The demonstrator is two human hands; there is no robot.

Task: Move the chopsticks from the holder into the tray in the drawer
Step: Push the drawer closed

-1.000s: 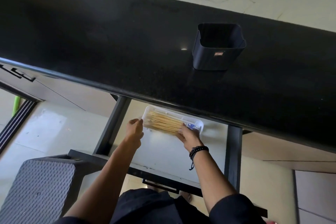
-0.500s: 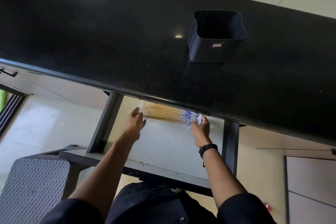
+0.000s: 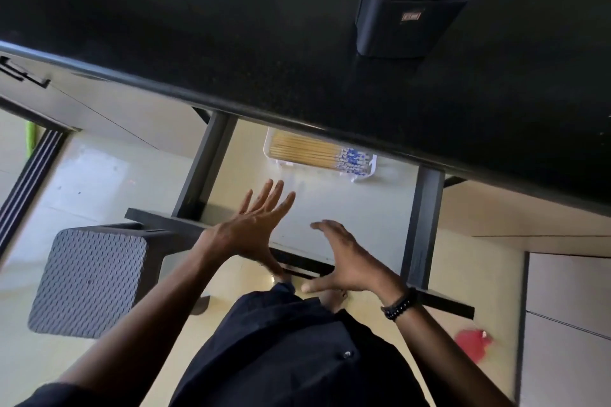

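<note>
A clear plastic tray lies at the back of the open drawer, partly under the counter's edge. In it lie several wooden chopsticks with blue-patterned ends, side by side. The dark holder stands on the black counter, and no chopsticks show in it. My left hand hovers over the drawer's front left with its fingers spread, holding nothing. My right hand, with a bead bracelet on the wrist, is over the drawer's front edge, fingers loose and empty. Both hands are well short of the tray.
The black counter overhangs the drawer's back. A grey perforated stool stands on the floor at the left. The drawer's dark side rails and front panel frame it. Cabinet fronts are at the right, and a red thing lies on the floor.
Both hands have let go of the tray and drawn back toward me, opening. The tray stays at the drawer's back. The camera has moved closer and lower.
</note>
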